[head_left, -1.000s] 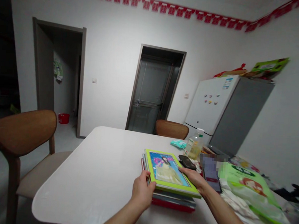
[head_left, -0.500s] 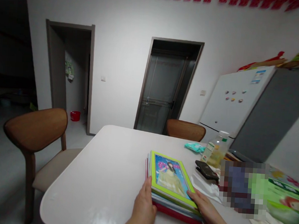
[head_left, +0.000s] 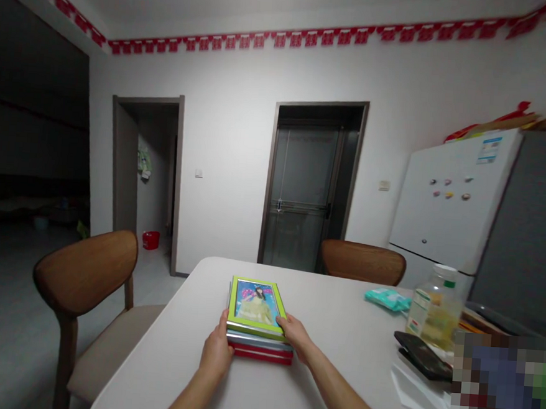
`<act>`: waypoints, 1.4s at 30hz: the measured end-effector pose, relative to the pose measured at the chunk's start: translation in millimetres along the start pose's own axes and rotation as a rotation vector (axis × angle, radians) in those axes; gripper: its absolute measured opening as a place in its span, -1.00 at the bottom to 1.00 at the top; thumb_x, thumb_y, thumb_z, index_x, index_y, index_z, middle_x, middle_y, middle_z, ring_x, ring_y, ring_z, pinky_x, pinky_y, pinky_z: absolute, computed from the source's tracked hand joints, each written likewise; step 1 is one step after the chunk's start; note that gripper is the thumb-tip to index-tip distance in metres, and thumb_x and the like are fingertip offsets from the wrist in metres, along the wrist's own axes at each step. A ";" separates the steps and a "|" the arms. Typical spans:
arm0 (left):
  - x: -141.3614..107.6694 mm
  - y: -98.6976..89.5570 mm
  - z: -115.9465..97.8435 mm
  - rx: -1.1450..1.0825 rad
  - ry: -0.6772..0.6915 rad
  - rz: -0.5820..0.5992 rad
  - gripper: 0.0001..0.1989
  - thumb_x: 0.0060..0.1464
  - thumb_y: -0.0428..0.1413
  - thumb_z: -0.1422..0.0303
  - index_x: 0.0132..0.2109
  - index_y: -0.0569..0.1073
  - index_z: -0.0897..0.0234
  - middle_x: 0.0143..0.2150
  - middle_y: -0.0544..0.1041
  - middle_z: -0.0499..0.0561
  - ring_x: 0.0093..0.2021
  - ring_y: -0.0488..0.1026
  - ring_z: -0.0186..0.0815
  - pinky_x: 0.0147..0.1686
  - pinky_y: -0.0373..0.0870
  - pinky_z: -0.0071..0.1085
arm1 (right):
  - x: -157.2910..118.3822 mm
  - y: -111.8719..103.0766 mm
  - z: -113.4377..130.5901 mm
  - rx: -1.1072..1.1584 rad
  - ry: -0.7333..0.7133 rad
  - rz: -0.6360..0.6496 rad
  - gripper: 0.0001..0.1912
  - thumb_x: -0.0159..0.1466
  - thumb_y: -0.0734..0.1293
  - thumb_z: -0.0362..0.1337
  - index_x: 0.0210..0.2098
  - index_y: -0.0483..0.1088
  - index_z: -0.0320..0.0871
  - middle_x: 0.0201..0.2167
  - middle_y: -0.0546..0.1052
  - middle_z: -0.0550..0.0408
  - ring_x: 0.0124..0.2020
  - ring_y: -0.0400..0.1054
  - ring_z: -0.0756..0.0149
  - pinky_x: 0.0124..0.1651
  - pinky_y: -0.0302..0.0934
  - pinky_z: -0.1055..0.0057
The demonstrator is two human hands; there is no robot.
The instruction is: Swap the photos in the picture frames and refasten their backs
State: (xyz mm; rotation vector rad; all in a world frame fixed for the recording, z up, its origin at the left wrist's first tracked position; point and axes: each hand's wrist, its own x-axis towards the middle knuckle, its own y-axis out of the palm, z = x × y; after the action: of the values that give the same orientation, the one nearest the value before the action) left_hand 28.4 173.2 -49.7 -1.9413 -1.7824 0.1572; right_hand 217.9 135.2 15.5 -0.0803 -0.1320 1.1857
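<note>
A stack of picture frames (head_left: 258, 339) sits at the middle of the white table (head_left: 168, 359). On top lies a lime-green frame (head_left: 232, 301) around a picture of a long-haired figure in a pale yellow gown. Silver and red frames show beneath it along the near side. Against the stack's left side presses my left hand (head_left: 216, 350), fingers along the edge. My right hand (head_left: 297, 337) grips the right side, its thumb over the green frame's near right corner. The far fingers of both hands are partly hidden by the stack.
To the right are a plastic bottle (head_left: 436, 309) of yellowish contents, a black phone-like object (head_left: 424, 355), white paper (head_left: 418, 395) and a teal packet (head_left: 387, 298). Wooden chairs stand at the left (head_left: 91, 266) and far side (head_left: 362, 262). A white fridge (head_left: 444, 223) is behind.
Both hands have moved the picture frame stack left and farther across the table, squaring it more to the table. The camera view has tilted up and shifted left.
</note>
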 end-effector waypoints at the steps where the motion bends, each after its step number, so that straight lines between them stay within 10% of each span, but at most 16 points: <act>1: -0.6 -3.1 0.9 -0.024 -0.011 -0.012 -0.22 -0.36 0.00 0.70 0.11 0.10 0.22 -0.24 0.46 0.02 -0.23 0.37 -0.20 -0.26 0.16 -0.46 | 3.3 1.4 -0.6 -0.022 -0.006 -0.023 -0.71 0.18 0.16 -0.20 -0.14 0.24 -0.17 -0.12 0.32 0.06 -0.18 0.25 0.29 -0.17 0.20 0.26; 8: -6.1 -37.0 -36.3 -0.288 -0.080 -0.123 -0.36 -0.27 0.08 0.57 0.06 0.14 0.34 -0.51 0.36 -0.12 -0.47 0.33 -0.36 -0.39 0.17 -0.49 | -4.4 16.9 3.5 -0.142 -0.077 -0.170 -0.47 0.10 0.16 -0.34 0.08 0.04 -0.15 -0.45 0.34 0.17 -0.40 0.23 0.43 -0.32 0.15 0.47; 13: -30.2 -57.6 -117.1 -0.582 0.060 -0.029 -0.31 -0.15 0.03 0.47 0.14 -0.05 0.13 -0.57 0.24 -0.25 -0.61 0.21 -0.51 -0.52 0.13 -0.57 | -69.0 56.1 62.3 0.442 -0.444 0.216 -0.24 -0.02 0.15 -0.39 0.14 -0.21 0.03 -0.67 0.18 0.37 -0.70 -0.02 0.56 -0.61 -0.05 0.58; 18: -71.1 -82.8 -160.0 -1.084 0.301 0.245 -0.19 -0.23 0.08 0.51 0.16 -0.12 0.10 -0.58 0.24 -0.26 -0.61 0.20 -0.53 -0.54 0.13 -0.57 | -125.0 70.5 104.6 0.691 -0.448 0.343 -0.22 -0.09 0.15 -0.43 0.12 -0.14 0.05 -0.70 0.17 0.36 -0.67 0.01 0.54 -0.58 -0.02 0.59; 23: -82.3 -86.0 -150.4 -1.155 0.192 0.201 -0.22 -0.27 0.16 0.48 0.11 0.01 0.07 -0.58 0.28 -0.27 -0.62 0.21 -0.54 -0.54 0.14 -0.57 | -134.4 70.4 99.7 0.702 -0.382 0.341 -0.33 -0.05 0.20 -0.40 0.06 0.02 0.00 -0.71 0.19 0.37 -0.69 0.03 0.56 -0.61 -0.03 0.59; 26: -72.7 -75.9 -136.8 -1.179 -0.021 0.190 -0.58 -0.23 0.17 0.24 -0.16 0.30 0.24 -0.63 0.31 -0.22 -0.68 0.18 -0.55 -0.65 0.04 -0.62 | -121.9 70.3 86.8 0.690 -0.238 0.290 -0.75 0.04 0.20 -0.21 -0.29 0.32 -0.16 -0.74 0.23 0.31 -0.73 0.02 0.57 -0.66 -0.07 0.59; 30: -60.6 -68.6 -118.4 -1.130 -0.194 0.271 -0.44 -0.10 -0.15 -0.11 -0.68 0.19 0.31 -0.80 0.15 -0.16 -0.80 0.02 -0.56 -0.76 -0.19 -0.60 | -100.5 71.2 66.3 0.585 -0.074 0.293 -0.51 0.08 0.09 0.05 -0.78 0.06 -0.18 -0.83 0.13 0.27 -0.82 -0.10 0.60 -0.74 -0.20 0.57; 37: -62.7 -68.2 -85.7 -1.037 -0.395 0.263 -0.38 -0.13 -0.23 -0.18 -0.72 0.15 0.30 -0.83 0.12 -0.16 -0.82 -0.05 -0.58 -0.77 -0.27 -0.61 | -49.7 70.5 17.0 -0.581 -0.396 0.041 -0.62 0.09 0.12 -0.03 -0.70 0.15 -0.15 -0.69 0.27 0.16 -0.61 0.15 0.43 -0.52 0.01 0.48; 42: -75.1 -49.8 -43.1 -0.969 -0.532 0.138 -0.52 -0.11 -0.05 -0.04 -0.58 0.25 0.33 -0.77 0.21 -0.19 -0.80 0.06 -0.59 -0.76 -0.16 -0.67 | -28.7 54.5 -4.7 -0.834 -0.512 0.047 -0.78 -0.13 0.32 -0.41 -0.43 0.33 -0.18 -0.35 0.37 0.03 -0.26 0.19 0.23 -0.25 -0.01 0.38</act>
State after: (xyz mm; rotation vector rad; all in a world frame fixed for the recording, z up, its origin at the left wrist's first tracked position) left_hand -9.4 90.2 -9.1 -2.9005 -2.3213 -0.2166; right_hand 157.9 129.1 1.9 -0.5121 -1.0769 1.1095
